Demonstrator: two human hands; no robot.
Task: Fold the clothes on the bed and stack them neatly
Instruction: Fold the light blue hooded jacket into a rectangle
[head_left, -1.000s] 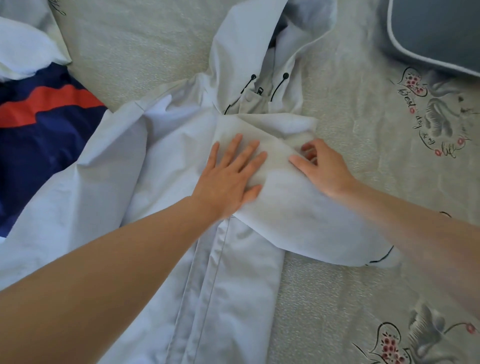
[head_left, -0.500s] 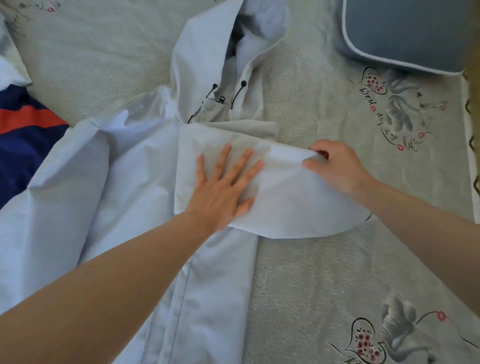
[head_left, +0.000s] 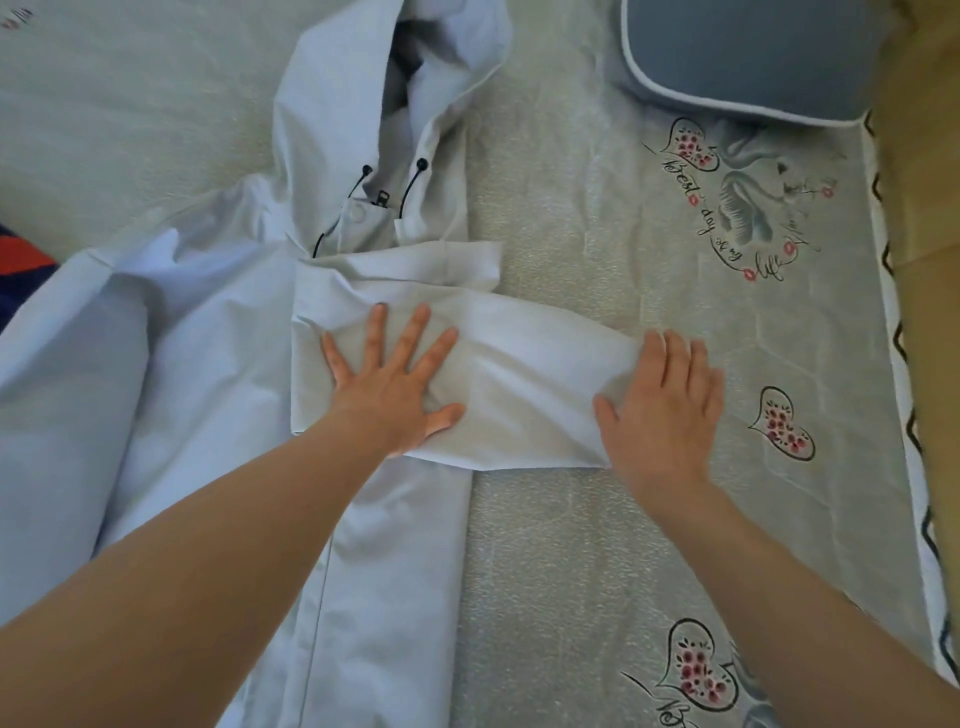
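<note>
A pale blue jacket (head_left: 218, 374) lies across the left and centre of the frame on the bed (head_left: 571, 218), its sleeve (head_left: 519, 384) folded over the chest. The left hand (head_left: 400, 384) presses flat on the sleeve with fingers spread; the right hand (head_left: 670, 410) lies flat, fingers together, on the sleeve's right end.

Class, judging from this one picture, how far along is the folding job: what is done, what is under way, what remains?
Done: one sleeve lies folded across the pale jacket. Under way: the left hand presses it flat while the right hand flattens its end. Left: the other sleeve is spread out, the hood unfolded, a navy and red garment waits, no stack visible.
</note>
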